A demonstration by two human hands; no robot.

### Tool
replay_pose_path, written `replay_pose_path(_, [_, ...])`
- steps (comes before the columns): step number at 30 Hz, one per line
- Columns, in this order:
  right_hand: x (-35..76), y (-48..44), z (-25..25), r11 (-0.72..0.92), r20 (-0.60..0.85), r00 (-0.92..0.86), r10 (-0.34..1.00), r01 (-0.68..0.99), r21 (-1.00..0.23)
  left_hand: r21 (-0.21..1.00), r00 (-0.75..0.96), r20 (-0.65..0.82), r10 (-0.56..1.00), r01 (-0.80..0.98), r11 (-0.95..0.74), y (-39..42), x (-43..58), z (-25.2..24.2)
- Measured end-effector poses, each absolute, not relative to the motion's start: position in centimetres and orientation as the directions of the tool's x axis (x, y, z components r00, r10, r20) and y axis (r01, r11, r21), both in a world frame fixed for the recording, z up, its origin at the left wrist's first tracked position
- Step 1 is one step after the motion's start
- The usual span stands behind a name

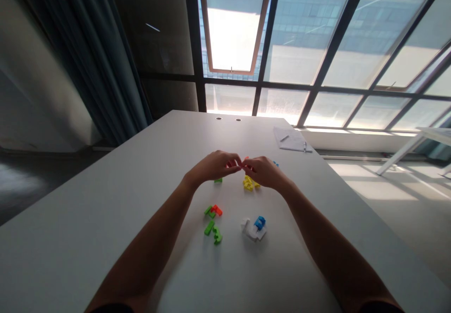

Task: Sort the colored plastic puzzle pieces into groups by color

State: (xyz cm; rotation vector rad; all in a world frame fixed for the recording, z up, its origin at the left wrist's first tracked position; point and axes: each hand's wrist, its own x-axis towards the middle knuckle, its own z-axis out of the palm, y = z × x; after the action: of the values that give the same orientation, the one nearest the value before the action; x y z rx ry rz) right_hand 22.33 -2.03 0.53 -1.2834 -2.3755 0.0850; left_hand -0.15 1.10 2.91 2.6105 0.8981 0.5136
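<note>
Both my hands meet above the middle of the white table point(105, 219). My left hand point(213, 166) and my right hand point(264, 172) have their fingers curled and pinched together on a small red puzzle piece point(245, 160), mostly hidden by the fingers. Under my left hand a bit of a green piece point(218, 180) shows. Yellow pieces point(248, 183) lie beneath my right hand, and a blue bit point(275, 164) peeks out behind it. Nearer to me lie a green and red cluster point(213, 210), green pieces point(213, 231), and a white and blue cluster point(254, 227).
Papers with a pen point(291, 140) lie at the table's far right corner. Two small round holes point(228, 119) sit near the far edge. Large windows stand behind the table, a dark curtain point(88, 54) hangs at the left, and a white table leg point(401, 155) shows at the right.
</note>
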Motion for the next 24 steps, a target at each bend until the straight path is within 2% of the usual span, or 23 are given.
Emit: replay_pose_path(24, [22.3, -2.9, 1.8, 0.606, 0.279, -0.552, 0.786, 0.777, -0.171, 0.461, 0.767, 0.201, 0.609, 0.475, -0.75, 0.9, 0.4, 2.5])
